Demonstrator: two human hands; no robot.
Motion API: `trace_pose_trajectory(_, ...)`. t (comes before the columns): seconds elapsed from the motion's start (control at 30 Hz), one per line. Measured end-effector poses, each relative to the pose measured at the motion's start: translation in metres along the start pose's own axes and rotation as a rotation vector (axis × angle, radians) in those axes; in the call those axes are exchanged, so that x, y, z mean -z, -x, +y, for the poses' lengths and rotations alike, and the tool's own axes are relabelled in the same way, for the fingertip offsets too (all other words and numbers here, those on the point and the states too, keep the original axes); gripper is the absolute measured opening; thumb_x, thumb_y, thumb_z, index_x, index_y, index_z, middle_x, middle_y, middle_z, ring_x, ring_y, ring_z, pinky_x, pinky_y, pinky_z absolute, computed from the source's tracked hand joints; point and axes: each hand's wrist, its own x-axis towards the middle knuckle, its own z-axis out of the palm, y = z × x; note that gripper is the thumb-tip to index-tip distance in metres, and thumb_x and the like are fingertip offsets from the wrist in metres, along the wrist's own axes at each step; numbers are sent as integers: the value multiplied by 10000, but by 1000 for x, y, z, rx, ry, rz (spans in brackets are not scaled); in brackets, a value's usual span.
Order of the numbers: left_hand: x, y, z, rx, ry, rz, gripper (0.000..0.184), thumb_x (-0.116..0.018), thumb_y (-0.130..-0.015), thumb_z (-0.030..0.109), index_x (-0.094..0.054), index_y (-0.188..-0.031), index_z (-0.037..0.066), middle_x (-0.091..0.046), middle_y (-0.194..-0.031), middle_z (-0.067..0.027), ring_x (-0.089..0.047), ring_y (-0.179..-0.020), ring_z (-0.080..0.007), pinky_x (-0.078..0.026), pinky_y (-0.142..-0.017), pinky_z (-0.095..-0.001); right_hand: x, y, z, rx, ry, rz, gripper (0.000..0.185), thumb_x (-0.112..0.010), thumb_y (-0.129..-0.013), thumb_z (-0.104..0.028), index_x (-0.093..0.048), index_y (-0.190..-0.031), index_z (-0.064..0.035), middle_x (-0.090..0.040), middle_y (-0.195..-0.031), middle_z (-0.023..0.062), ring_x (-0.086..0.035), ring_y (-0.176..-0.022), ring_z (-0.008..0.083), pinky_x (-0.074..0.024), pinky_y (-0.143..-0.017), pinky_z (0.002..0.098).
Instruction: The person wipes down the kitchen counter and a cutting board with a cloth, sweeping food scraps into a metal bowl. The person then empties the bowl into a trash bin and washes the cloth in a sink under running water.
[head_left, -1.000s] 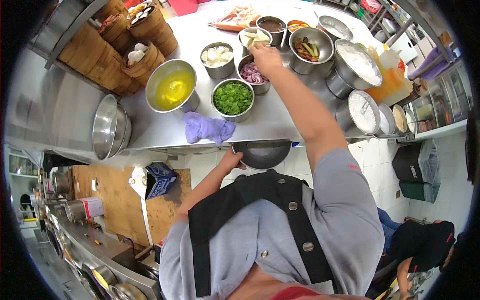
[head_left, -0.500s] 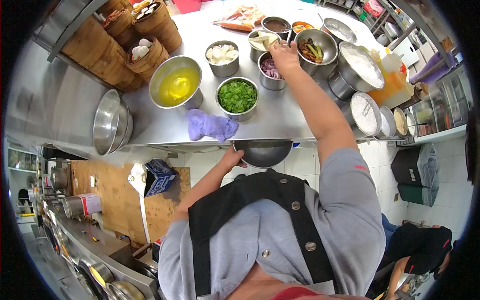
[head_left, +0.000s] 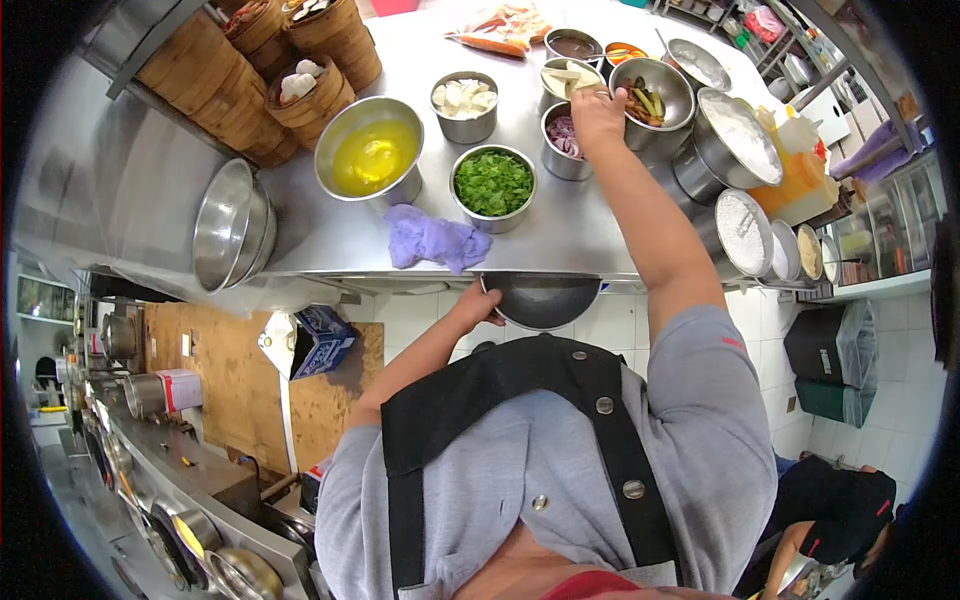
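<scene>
My left hand (head_left: 476, 306) is closed on the rim of a dark bowl (head_left: 546, 304), held just below the counter's front edge. My right hand (head_left: 598, 114) reaches across the counter, its fingers pinched on pale slices (head_left: 572, 78) at a metal container. What the slices are I cannot tell. Under that wrist stands a tin of chopped red onion (head_left: 564, 134). Beside the fingers is a steel bowl (head_left: 678, 92) with brown and green pieces. Nearer me are a tin of chopped green herbs (head_left: 492, 184) and a crumpled purple cloth (head_left: 436, 240).
A bowl of yellow liquid (head_left: 372, 158), a tin of white pieces (head_left: 464, 100) and nested steel bowls (head_left: 226, 226) stand to the left. Bamboo steamers (head_left: 205, 80) fill the back left. Pots of white powder (head_left: 742, 140) line the right. A co-worker (head_left: 830, 510) is at lower right.
The view has shifted slightly, so the counter items sit a little further right. My right hand stays at the container of pale slices, and my left still holds the dark bowl.
</scene>
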Motion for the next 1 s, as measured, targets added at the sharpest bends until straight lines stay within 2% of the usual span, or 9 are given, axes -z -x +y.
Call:
trace_pose_trajectory(0.1, 3, 1, -2, -63, -20, -18, 644, -451, -796, 89, -103, -1333, 17, -529, -973, -218, -606, -555, -264, -563, -494, -346, -6, 1, 0, -28, 10, 79, 266, -507, -801, -69, -557, -1052, -142, -612, -1063, 42, -539, -1038, 150, -202, -934, 429)
trace_pose_trajectory(0.27, 13, -8, -16, -78, -13, -46, 612, -453, -789, 84, -152, -1317, 10, -530, -981, -209, -606, -565, -264, -563, -487, -344, 21, -5, -31, 19, -176, 285, 253, -543, -756, -94, -557, -1009, -83, -588, -1070, 115, -516, -1084, 251, -405, -824, 415)
trace_pose_trajectory(0.33, 15, -8, -17, -72, -42, -59, 600, -453, -788, 83, -171, -1313, 13, -530, -985, -203, -608, -586, -267, -564, -485, -342, 11, -24, -60, 59, -705, 206, 242, -475, -787, -99, -532, -1013, -30, -549, -1051, 195, -557, -974, 323, -445, -818, 445)
trace_pose_trajectory(0.4, 13, -7, -13, -75, -1, -80, 560, -453, -787, 81, -228, -1294, 10, -530, -1001, -191, -613, -643, -275, -565, -483, -341, 12, -37, -91, -68, -883, 37, 335, -500, -780, -161, -507, -1079, -11, -529, -1107, 222, -527, -1031, 352, -426, -877, 415)
trace_pose_trajectory(0.5, 8, 11, 2, -55, 6, -66, 489, -460, -780, 80, -328, -1241, -13, -505, -1067, -164, -585, -819, -303, -580, -552, -372, 36, -28, -103, -73, -668, -30, 323, -489, -793, -146, -493, -1090, -18, -520, -1103, 201, -535, -1013, 343, -441, -861, 417)
trace_pose_trajectory(0.57, 10, 14, 2, -78, 9, -39, 486, -458, -780, 74, -326, -1239, -13, -499, -1072, -163, -582, -833, -306, -580, -552, -371, 45, -16, -101, 29, -516, 169, 286, -489, -798, -129, -504, -1067, -32, -532, -1075, 180, -544, -1000, 312, -461, -821, 414)
trace_pose_trajectory(0.73, 20, 8, -8, -98, 21, -56, 453, -439, -794, 75, -337, -1221, -41, -534, -1017, -192, -613, -654, -278, -568, -500, -329, 42, 48, -46, -72, -437, 225, 192, -522, -793, -198, -560, -945, -88, -578, -962, 92, -561, -920, 266, -455, -716, 441)
trace_pose_trajectory(0.83, 20, 13, 0, -79, 22, -89, 433, -439, -793, 71, -361, -1202, -46, -543, -1004, -191, -612, -639, -278, -565, -493, -328, 9, 89, -18, -78, -354, 307, 194, -536, -809, -224, -572, -945, -91, -584, -957, 72, -549, -964, 241, -439, -758, 412)
trace_pose_trajectory(1.0, 18, 4, -3, -73, -10, -68, 429, -437, -782, 68, -373, -1190, -50, -546, -993, -188, -608, -625, -273, -562, -491, -330, -30, 123, 30, 161, -549, 412, 128, -622, -741, -123, -570, -839, -59, -558, -903, 76, -526, -877, 282, -444, -736, 419)
